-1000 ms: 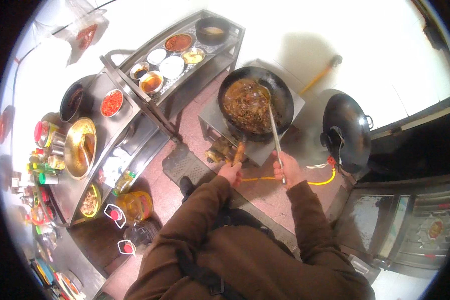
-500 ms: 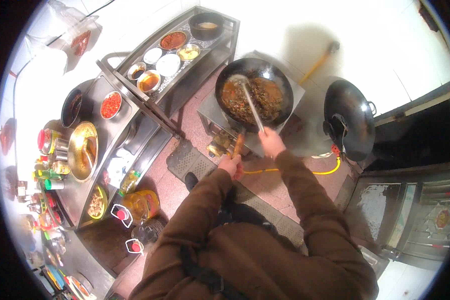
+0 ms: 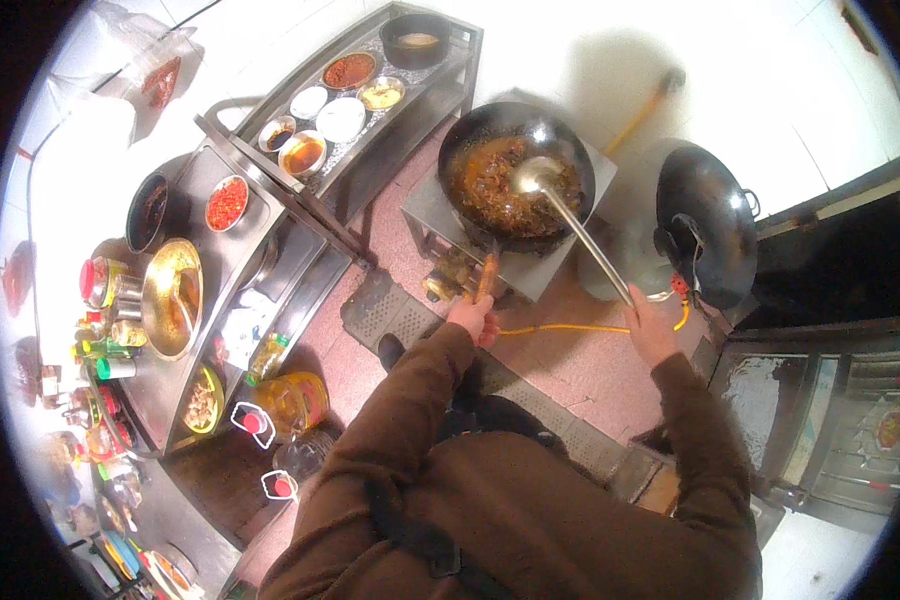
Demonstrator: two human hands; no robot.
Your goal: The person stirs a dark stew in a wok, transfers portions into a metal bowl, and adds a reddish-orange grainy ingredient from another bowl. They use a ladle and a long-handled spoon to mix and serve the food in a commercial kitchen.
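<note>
A black wok (image 3: 515, 112) rests on a metal stove stand (image 3: 555, 268), holding dark chopped food (image 3: 505, 205) in reddish-brown oily sauce. My left hand (image 3: 473, 318) is closed round the wok's wooden handle (image 3: 489, 275), on the near side. In my right hand (image 3: 651, 330) is the end of a long-handled metal ladle (image 3: 585, 236), out to the right of the wok. The ladle's round bowl lies on the food, right of the wok's middle, with its handle slanting down toward me.
Bowls of seasonings and a black pot (image 3: 415, 42) stand on the metal shelf (image 3: 355, 165) at the back left. Left are a large metal basin (image 3: 173, 300), chopped red chilli (image 3: 227, 203) and several jars. An oil jug (image 3: 292, 402) sits below. A second wok (image 3: 710, 225) leans right, near a yellow hose (image 3: 570, 327).
My right hand has pulled back to the right and nearer to me. The ladle's bowl has shifted from the wok's left part to its right. My left hand stays on the handle.
</note>
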